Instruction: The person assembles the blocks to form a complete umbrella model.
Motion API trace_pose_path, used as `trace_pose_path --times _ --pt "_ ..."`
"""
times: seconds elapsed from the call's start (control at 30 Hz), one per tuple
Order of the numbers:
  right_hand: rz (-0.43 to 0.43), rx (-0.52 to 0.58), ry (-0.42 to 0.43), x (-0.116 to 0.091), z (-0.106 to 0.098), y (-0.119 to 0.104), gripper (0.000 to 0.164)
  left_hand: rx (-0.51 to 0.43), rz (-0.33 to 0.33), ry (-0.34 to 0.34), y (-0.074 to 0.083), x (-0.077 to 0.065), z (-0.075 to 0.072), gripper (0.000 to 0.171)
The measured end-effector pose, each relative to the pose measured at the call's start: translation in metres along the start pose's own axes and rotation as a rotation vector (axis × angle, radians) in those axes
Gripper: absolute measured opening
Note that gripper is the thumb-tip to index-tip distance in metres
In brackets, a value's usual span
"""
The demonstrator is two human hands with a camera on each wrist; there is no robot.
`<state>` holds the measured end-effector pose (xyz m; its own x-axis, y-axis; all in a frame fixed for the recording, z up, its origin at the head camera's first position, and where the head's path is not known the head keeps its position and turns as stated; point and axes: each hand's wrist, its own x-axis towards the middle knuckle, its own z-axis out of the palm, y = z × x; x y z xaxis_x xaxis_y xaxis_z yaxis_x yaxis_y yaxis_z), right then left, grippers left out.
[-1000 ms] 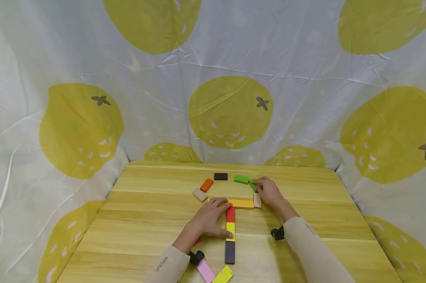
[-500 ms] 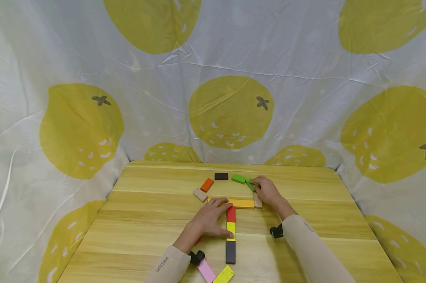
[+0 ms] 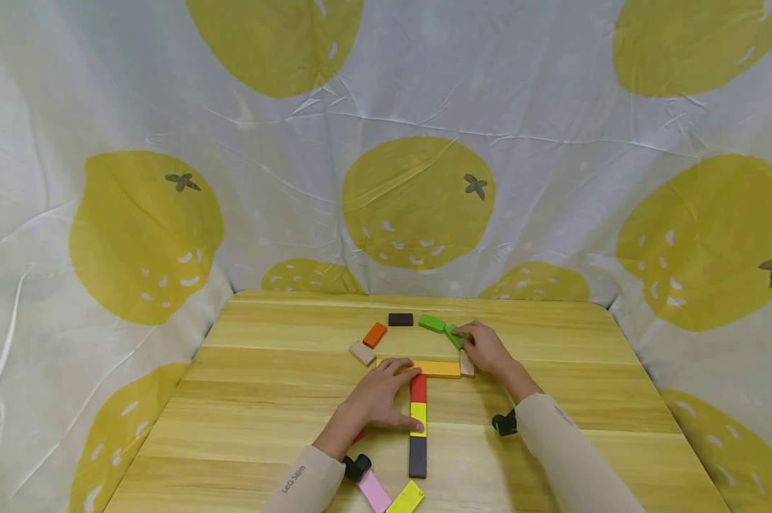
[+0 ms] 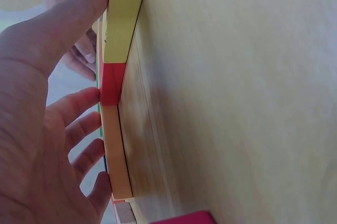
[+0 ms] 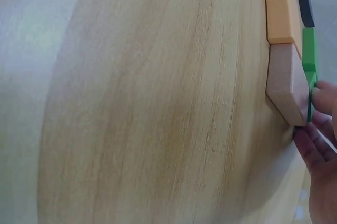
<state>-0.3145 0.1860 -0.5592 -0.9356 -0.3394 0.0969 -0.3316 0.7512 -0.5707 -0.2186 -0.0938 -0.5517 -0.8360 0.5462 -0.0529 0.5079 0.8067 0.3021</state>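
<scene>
My right hand (image 3: 488, 349) pinches a small green block (image 3: 453, 335) between thumb and fingers at the right of a ring of blocks. That block touches another green block (image 3: 432, 323) at its upper left and lies close to a plain wooden block (image 3: 467, 365). Relaxed fingers of my left hand (image 3: 376, 399) lie along the orange blocks (image 4: 117, 150) of a crossbar, partly covering them. Its thumb touches the yellow block (image 3: 418, 413) of the column below. A red block (image 3: 418, 389) sits above that yellow one, and a dark block (image 3: 418, 457) below it.
Around the ring's left side lie a dark block (image 3: 400, 320), an orange-red block (image 3: 375, 335) and a plain wooden block (image 3: 363, 353). Near the front are a pink block (image 3: 374, 491) and a yellow block (image 3: 405, 498). A red block (image 4: 184, 218) is partly hidden by my left arm.
Both green blocks have shifted slightly to the left, with my right hand holding one of them. My left hand has stayed in place.
</scene>
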Motion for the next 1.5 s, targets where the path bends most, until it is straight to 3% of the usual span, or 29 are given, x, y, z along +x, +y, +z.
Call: trace_pose_path --times 0.53,1.07,1.5 --pt "-0.046 0.014 0.003 -0.001 -0.002 0.001 0.03 -0.004 0.0 -0.002 -0.001 0.001 -0.001 0.105" --pt "-0.026 0.065 0.001 0.0 -0.001 0.004 0.032 -0.014 -0.003 -0.002 -0.001 0.001 0.001 0.105" --pt "-0.025 -0.02 0.03 0.006 0.008 -0.016 0.037 -0.017 0.018 0.006 -0.003 -0.001 0.001 0.105"
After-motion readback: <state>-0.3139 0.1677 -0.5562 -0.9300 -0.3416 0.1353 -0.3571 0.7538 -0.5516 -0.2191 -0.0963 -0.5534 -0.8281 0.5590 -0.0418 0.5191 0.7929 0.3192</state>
